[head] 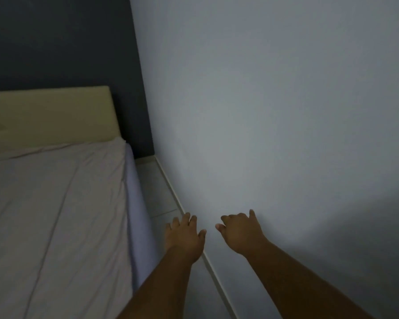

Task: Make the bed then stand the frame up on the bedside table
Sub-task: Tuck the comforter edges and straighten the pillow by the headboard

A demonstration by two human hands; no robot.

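The bed (55,215) fills the left side, covered by a pale pinkish sheet with a few creases, its lavender side hanging down at the right edge. A beige padded headboard (48,113) stands at its far end. My left hand (184,236) hovers over the narrow floor strip beside the bed, fingers spread, holding nothing. My right hand (240,233) is out in front of the wall, fingers loosely apart and empty. No frame and no bedside table are in view.
A pale grey wall (274,111) takes up the right half, with a white skirting board (177,199) along its foot. A dark wall (55,42) is behind the headboard. A narrow tiled floor strip (157,192) runs between bed and wall.
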